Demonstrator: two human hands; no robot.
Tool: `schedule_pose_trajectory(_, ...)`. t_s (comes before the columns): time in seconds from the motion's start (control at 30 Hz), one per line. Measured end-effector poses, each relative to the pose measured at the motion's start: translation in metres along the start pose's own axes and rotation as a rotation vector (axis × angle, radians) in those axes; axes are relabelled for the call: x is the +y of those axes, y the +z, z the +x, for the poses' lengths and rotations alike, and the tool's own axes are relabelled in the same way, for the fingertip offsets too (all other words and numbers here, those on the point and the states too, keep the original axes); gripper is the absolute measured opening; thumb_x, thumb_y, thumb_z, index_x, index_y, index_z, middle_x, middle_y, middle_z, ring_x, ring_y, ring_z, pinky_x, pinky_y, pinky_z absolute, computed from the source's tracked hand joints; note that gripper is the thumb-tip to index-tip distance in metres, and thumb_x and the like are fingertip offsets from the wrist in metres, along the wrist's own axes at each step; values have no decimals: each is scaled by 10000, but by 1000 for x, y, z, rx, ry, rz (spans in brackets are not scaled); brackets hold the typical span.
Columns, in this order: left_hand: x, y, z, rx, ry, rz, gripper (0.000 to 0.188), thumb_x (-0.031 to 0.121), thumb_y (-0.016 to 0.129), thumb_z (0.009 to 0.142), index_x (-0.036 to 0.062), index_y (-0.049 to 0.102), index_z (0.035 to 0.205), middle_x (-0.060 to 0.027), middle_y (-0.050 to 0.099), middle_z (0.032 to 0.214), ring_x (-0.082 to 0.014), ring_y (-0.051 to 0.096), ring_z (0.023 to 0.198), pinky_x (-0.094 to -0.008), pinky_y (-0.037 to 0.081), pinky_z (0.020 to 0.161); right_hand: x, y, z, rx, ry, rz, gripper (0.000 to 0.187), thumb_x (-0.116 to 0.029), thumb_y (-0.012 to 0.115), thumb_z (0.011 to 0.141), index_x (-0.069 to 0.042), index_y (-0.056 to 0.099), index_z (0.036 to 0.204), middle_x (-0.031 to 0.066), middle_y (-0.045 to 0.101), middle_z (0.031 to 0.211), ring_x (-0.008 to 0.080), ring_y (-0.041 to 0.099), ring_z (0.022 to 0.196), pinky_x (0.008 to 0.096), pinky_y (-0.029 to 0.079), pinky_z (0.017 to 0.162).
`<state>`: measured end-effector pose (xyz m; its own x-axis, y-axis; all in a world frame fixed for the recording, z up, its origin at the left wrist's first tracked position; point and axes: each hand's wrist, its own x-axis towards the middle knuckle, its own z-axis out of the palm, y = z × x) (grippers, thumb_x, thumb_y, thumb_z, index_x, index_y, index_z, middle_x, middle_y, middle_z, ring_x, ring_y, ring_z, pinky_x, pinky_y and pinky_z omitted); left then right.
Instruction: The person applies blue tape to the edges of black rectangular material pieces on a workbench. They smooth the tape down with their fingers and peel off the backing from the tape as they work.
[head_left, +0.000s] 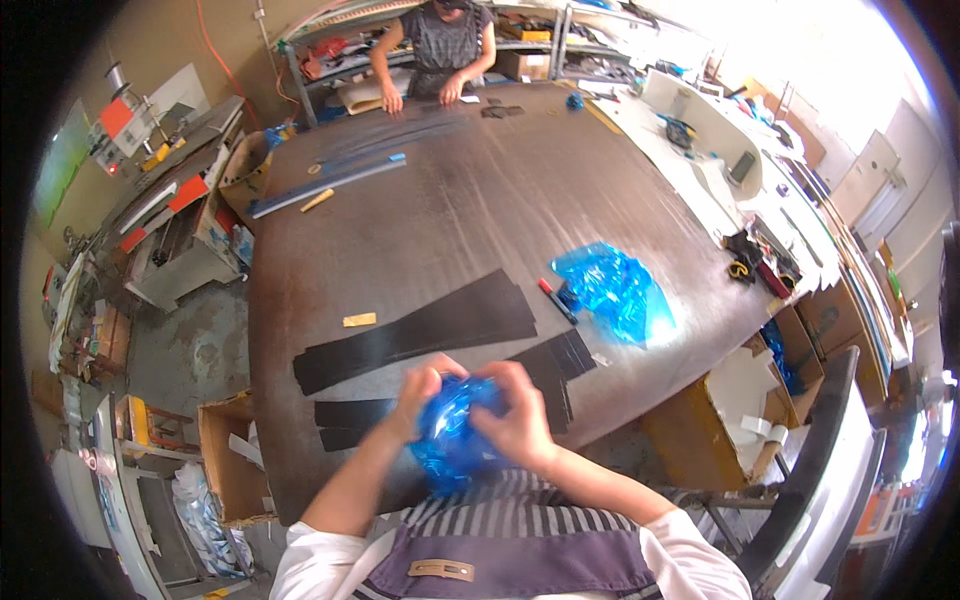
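A crumpled piece of shiny blue plastic film is bunched up between my hands, close to my body at the table's near edge. My left hand closes on its left side, and my right hand grips it from the right with bent fingers. Just beyond lies a fanned stack of long black strips. More black pieces rest to the right, and others are partly behind my left forearm. A second blue plastic film lies crumpled further right, with a red-and-black marker beside it.
A small yellow piece lies left of the strips on the brown table. A long ruler-like strip and a yellow stick are farther back. Across the table stands another person. Cardboard boxes flank the near corners.
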<state>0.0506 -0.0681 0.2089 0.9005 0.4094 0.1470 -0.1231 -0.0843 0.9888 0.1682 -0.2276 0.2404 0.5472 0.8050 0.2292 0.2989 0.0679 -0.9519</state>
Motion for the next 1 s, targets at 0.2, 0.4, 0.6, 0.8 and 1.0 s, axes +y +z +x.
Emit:
schedule_pose_trajectory(0.2,-13,87,-11,265,-13,-18,728,224,783,830,22,386,1405,-130,572,1226,-215,567,1119,-358,457,981,31,-18,2,72,193,503,367,-142,684,930,-37,607,1273,36,647,1125,131,610,1051,299,510,918)
schedule_pose_trajectory(0.4,-37,87,4,711,432,172,670,142,722,859,42,359,1413,-163,499,1276,-267,526,1165,-388,432,1004,29,-25,-16,-151,497,891,663,-336,613,971,-69,339,1513,94,463,1436,208,457,1312,374,363,1117)
schedule_pose_trajectory(0.6,-43,95,10,522,565,532,670,133,682,884,123,332,1454,-135,402,1328,-288,459,1229,-405,362,1084,29,-51,-30,-80,439,832,796,-156,797,841,-58,372,1506,102,539,1376,204,545,1215,352,458,1039)
schedule_pose_trajectory(0.8,-13,179,9,-44,49,-448,872,512,752,832,68,360,1472,-98,447,1458,-263,452,1323,-435,377,1105,57,-144,-42,107,-114,105,541,102,688,745,-116,652,1239,110,586,1275,255,593,1179,362,511,967)
schedule_pose_trajectory(1.0,-18,304,59,153,-603,-1026,666,587,588,908,90,520,1346,-88,574,1310,-262,559,1209,-440,453,1042,80,-247,-104,60,-374,-526,595,12,684,684,-138,629,1257,234,399,1431,427,477,1237,471,477,990)
